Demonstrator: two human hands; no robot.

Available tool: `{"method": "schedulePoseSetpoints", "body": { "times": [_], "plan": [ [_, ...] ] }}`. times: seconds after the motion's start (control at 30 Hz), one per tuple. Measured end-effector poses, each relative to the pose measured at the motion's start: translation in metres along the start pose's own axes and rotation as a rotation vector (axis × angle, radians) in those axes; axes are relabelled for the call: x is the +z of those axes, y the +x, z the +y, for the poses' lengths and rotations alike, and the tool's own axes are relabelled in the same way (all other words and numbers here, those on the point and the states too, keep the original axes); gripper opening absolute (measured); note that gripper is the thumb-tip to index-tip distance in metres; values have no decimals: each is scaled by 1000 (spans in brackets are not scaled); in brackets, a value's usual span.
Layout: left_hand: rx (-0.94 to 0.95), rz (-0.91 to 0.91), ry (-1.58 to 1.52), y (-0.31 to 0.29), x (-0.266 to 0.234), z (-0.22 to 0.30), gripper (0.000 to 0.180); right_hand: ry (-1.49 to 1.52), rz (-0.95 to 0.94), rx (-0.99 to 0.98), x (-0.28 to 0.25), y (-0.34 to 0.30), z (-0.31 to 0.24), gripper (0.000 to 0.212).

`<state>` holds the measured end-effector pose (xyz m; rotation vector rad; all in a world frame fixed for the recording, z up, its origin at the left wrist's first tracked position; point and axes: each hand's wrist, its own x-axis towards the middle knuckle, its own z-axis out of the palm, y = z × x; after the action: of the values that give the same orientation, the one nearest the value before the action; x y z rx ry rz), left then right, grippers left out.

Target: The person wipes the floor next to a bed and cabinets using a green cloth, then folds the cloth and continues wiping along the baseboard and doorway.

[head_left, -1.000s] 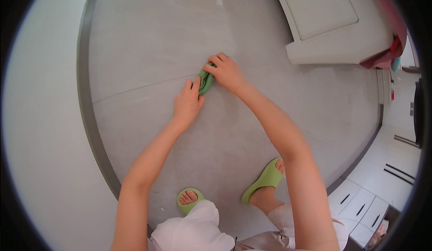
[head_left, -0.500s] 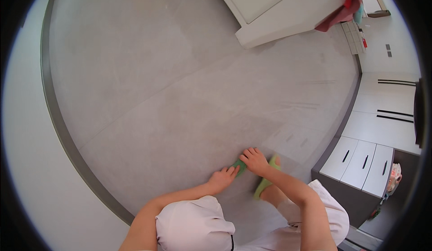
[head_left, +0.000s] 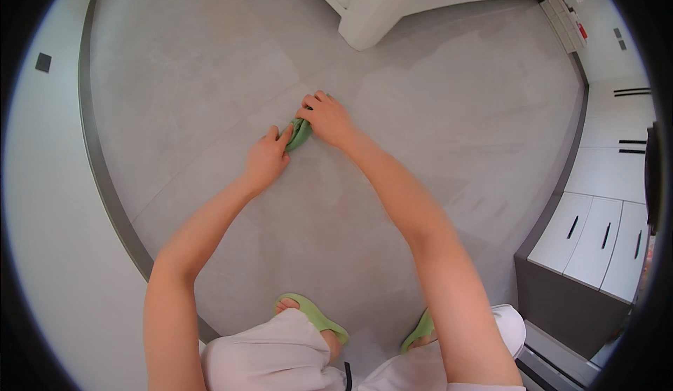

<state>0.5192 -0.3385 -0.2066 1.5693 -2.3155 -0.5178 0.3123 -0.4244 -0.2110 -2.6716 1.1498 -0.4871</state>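
- Cloth of green fabric (head_left: 300,134), folded into a thick, oblong pad: lies on the smooth grey tiled floor (head_left: 315,240), ahead of the feet, between the two hands.
- Left bare hand (head_left: 267,161): clamped on the near end of the cloth, fingers over the top, thumb along the near edge.
- Right bare hand (head_left: 327,119): clamped on the far end, fingers bent over it; thumb position cannot be told.
- Handling (judged): light, soft, limp, not fragile. Layers may slide apart if only one end is held. Wetness cannot be told.
- Hold points: both ends, fingers across the folded layers, middle left exposed. Even pressure should limit bunching.
- Surroundings: light-green slip-on sandals (head_left: 416,331) on the feet; white drawer fronts (head_left: 592,251) with black bar handles, well apart at right.
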Motion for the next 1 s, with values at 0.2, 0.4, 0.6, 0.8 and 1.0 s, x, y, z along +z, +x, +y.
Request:
{"method": "schedulePoseSetpoints", "body": {
  "times": [0.2,0.4,0.6,0.8,1.0],
  "plan": [
    [-60,-205,-20,-68,37,113,78,113,-238,-129,-46,-113,13,37],
    [187,-456,-158,-158,158,321,73,362,-364,-144,-126,-361,31,33],
    [425,-445,-231,-146,235,478,65,130,-432,131,-209,-536,51,34],
    [238,-453,-190,-124,212,410,62,83,-156,-87,-170,-493,77,29],
    [-188,-167,61,-75,129,308,72,77,246,-324,-83,-289,76,3]
  ]
}}
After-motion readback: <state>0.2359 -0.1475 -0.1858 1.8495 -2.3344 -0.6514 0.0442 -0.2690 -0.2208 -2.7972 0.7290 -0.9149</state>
